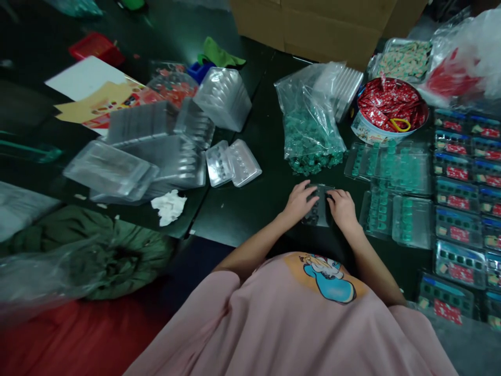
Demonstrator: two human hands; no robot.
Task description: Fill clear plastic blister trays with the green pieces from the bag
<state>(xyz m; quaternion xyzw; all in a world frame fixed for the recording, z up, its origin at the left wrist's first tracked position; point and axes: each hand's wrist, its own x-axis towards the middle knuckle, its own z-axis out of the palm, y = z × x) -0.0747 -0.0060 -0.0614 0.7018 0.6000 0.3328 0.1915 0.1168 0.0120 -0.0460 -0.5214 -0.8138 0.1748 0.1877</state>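
Note:
A clear plastic tray (321,213) with a column of dark wells lies on the dark green table in front of my body. My left hand (300,201) rests on its left side, thumb and fingers apart over the wells. At the tray's right edge, my right hand (343,208) has its fingers bent against the rim; whether they pinch it is too small to tell. Just beyond the tray, a clear bag (309,128) spills small green pieces (315,163). Right of my right hand lie clear trays with green pieces in their wells (409,219).
Stacked clear trays (172,156) and a white crumpled tissue (169,207) lie to the left. A round tin (370,131) of red packets stands at the back right, near a cardboard box (309,31). Rows of filled packs (457,203) cover the far right.

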